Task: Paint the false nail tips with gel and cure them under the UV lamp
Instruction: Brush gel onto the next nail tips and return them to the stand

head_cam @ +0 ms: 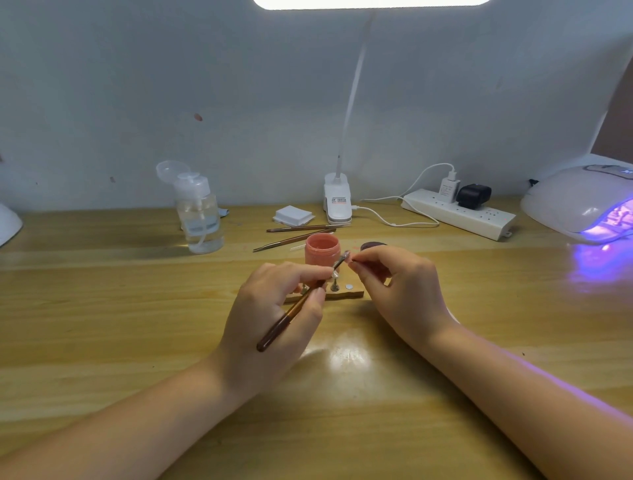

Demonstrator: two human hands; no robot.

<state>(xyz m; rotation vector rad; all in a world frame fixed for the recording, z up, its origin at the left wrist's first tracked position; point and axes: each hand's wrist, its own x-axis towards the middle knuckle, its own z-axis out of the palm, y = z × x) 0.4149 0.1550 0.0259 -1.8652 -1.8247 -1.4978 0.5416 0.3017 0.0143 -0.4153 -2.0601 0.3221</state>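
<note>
Nail tip point(350, 259), small and hard to make out, appeared to be pinched between the right hand's point(399, 291) fingertips above the wooden holder point(346, 294). Left hand point(274, 315) gripped a brown-handled brush point(294, 308), fingers curled round it, its bristle end reaching the tip. Just behind stood an open pink gel jar point(322, 249) with its dark lid point(373, 246) beside it. At the far right of the wooden table point(137, 325), the UV lamp point(582, 205) glowed violet.

Bright overhead lamp point(371, 2) glares on table point(342, 356); edges warp.
</note>
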